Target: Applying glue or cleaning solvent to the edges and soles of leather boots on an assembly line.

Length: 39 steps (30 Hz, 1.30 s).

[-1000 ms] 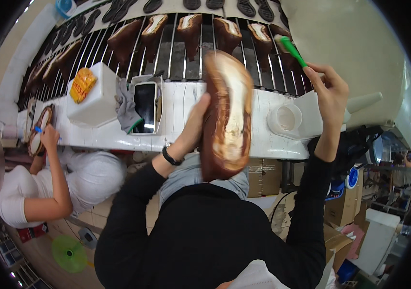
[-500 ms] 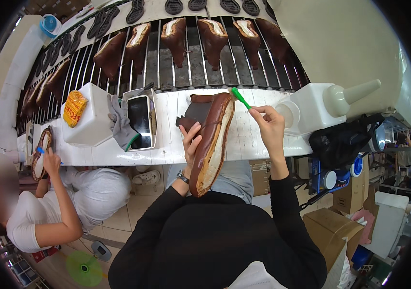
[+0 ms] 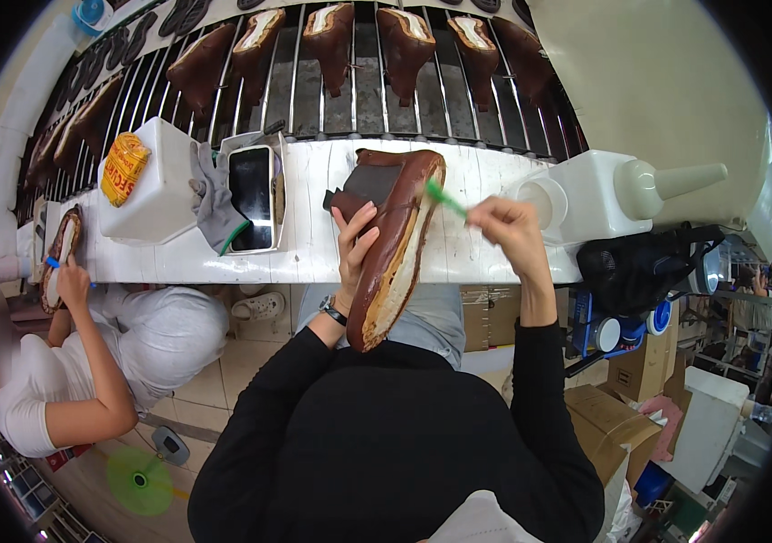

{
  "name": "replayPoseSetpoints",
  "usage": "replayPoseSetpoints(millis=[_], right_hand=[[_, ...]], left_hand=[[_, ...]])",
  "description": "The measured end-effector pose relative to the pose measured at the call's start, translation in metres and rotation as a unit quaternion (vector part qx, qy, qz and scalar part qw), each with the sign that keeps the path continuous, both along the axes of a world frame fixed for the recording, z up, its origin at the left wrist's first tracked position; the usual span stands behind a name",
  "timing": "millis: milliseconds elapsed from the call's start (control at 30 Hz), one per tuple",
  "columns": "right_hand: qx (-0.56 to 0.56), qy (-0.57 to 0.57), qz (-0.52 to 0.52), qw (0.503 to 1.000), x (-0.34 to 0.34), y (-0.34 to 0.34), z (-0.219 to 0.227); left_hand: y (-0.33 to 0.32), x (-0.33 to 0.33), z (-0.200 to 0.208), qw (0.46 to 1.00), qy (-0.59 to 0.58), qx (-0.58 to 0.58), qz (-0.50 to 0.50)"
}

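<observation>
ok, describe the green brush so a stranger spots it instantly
Start at the long white worktable. Over it, the fingers of the right hand hold the green brush, its tip at the far end of a brown shoe. Its bright green colour sets it apart from the blue tool in the co-worker's hand.

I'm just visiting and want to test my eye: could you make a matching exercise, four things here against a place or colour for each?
Things:
1. Brush
2. Shoe
3. Packet
4. Cloth

Places and colours:
A. Yellow
B. In the camera wearer's left hand
C. Grey, with a green edge
D. In the camera wearer's right hand

Pairs: 1-D; 2-B; 3-A; 4-C
</observation>
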State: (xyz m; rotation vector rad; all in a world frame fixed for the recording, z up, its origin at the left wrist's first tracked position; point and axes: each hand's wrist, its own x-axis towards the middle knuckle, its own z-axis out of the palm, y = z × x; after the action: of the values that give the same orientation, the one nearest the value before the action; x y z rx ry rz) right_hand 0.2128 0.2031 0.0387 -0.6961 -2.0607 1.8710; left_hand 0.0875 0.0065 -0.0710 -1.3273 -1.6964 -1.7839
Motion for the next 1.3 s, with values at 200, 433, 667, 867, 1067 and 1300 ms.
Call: replayPoseSetpoints(millis=[200,433,667,867,1067,1300], right_hand=[[0.069,-0.014,-0.077,0.995,-0.008,-0.005,-0.009],[0.218,0.046,0.028,0.974,0.016,-0.073,0.026],[0.311,0.027,0.114,0.943,0.031,-0.101,0.058],[0.345,0.043,-0.02,0.937,0.016,-0.086,0.047],[0.286,0.109,0.091,0.948,0.032,-0.098,0.066],[0.196,0.09,-0.038,0.976,0.031,-0.068,0.095]], left_hand=[[0.001,-0.002,0.004,1.0,0.005,0.0,0.009],[-0.001,-0.004,0.007,1.0,-0.026,0.002,-0.003],[0.001,-0.003,0.003,1.0,-0.017,0.018,-0.004],[0.001,-0.006,0.013,1.0,-0.024,-0.011,0.0],[0.002,-0.024,0.047,0.994,-0.015,-0.107,-0.004],[-0.013,-0.033,0.077,0.614,-0.536,0.174,-0.553]])
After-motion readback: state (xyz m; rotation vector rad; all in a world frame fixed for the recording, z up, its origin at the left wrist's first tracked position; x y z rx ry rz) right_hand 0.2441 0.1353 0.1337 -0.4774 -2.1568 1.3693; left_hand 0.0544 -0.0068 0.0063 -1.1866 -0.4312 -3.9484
